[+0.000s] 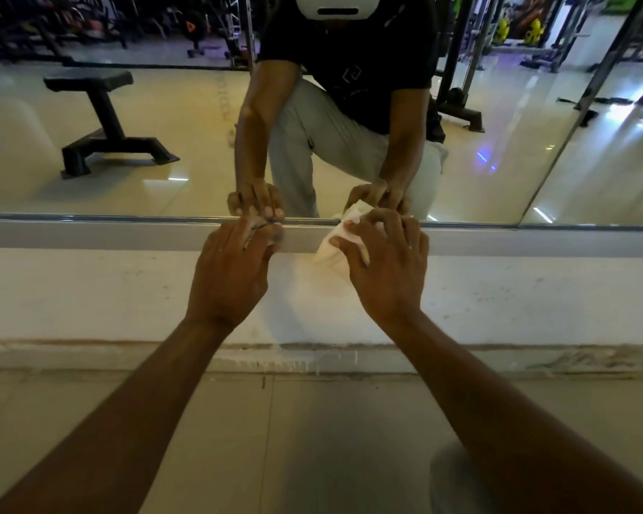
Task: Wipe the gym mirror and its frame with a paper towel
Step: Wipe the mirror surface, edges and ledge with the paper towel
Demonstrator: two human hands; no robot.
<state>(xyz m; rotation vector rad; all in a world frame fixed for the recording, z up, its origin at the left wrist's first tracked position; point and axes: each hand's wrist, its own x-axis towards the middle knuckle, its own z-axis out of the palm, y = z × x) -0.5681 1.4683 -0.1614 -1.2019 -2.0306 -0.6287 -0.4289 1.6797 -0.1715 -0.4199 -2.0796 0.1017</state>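
Head view, mid-frame: our right hand [385, 261] pinches a crumpled white paper towel [334, 250] against the long grey metal mirror frame [127, 233], which runs left-right; our left hand [231, 268] rests fingers-straight just left.

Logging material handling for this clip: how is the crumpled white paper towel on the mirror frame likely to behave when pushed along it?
The crumpled white paper towel looks floppy: it bunches and folds under the right hand, so it probably drags rather than slides stiffly. It seems light and would likely shift without that grip. Against the grey bottom frame of the mirror it may tear if rubbed hard.
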